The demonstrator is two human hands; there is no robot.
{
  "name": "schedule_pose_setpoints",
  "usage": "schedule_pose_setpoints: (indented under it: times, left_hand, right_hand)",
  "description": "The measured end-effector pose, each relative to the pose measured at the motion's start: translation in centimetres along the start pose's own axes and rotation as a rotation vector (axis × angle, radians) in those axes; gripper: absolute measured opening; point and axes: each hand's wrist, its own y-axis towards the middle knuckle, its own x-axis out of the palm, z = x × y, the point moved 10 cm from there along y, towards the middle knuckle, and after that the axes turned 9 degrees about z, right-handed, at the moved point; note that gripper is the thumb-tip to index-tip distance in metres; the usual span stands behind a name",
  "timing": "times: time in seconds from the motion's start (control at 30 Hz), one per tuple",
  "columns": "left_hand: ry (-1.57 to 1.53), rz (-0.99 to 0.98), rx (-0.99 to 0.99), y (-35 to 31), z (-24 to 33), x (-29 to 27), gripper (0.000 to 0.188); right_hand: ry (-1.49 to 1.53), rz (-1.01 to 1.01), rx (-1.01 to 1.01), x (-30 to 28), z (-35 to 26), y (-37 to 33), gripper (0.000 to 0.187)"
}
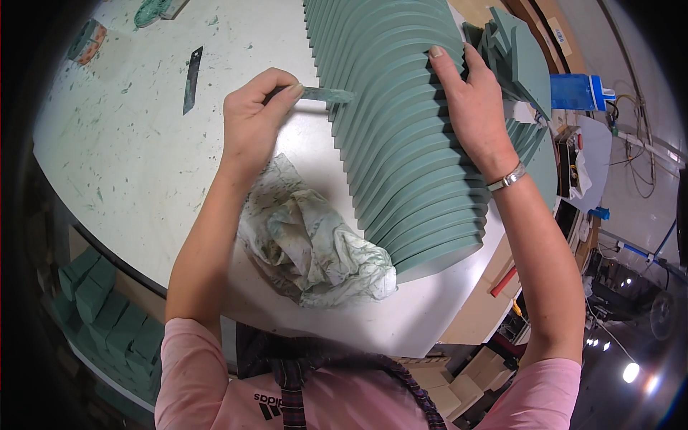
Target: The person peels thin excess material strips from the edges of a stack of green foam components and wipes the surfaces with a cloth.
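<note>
My left hand (252, 118) pinches a thin, flat strip-like tool (319, 94) between thumb and fingers. Green paste coats the tool's tip, which meets the left edges of a long row of green, curved slabs (412, 168). The slabs overlap like fanned tiles across the white table (136, 158). On the row's right side lies my right hand (474, 107), thumb and forefinger spread over the slabs; its other fingers are mostly hidden. Below my left hand a crumpled, green-stained white cloth (308, 247) lies against the near end of the row.
A dark blade (192, 80) lies on the table at left, near a round container (87, 41). More green pieces (512, 61) are piled beyond my right hand, beside a blue container (573, 92). Green blocks (107, 315) sit low at left.
</note>
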Motion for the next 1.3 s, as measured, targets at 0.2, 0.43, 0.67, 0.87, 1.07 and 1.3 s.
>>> schedule_pose_setpoints:
  times: [0.2,0.43,0.67,0.87,1.07,1.3]
  left_hand:
    - [0.022,-0.063,-0.016,-0.3,-0.2,-0.1,0.005]
    - [0.023,-0.021,-0.018,-0.2,0.7,-0.4,0.005]
    - [0.085,-0.001,-0.003,-0.1,1.4,-0.6,0.007]
    - [0.079,0.008,-0.002,0.2,1.5,-0.7,0.007]
    - [0.081,-0.005,-0.048,0.3,1.5,-0.4,0.008]
    - [0.048,-0.062,-0.052,0.6,1.5,0.3,0.007]
  right_hand:
    - [-0.014,-0.001,-0.001,0.1,0.1,0.0,0.069]
    - [-0.032,0.015,-0.007,-0.2,-0.3,0.0,0.070]
    - [-0.030,0.030,-0.016,-0.2,-0.1,0.0,0.069]
    - [-0.008,0.006,0.004,0.0,-0.2,-0.1,0.067]
    - [0.018,0.006,0.006,-0.2,-0.6,-0.1,0.065]
    - [0.110,-0.020,0.076,0.0,-0.5,-0.4,0.061]
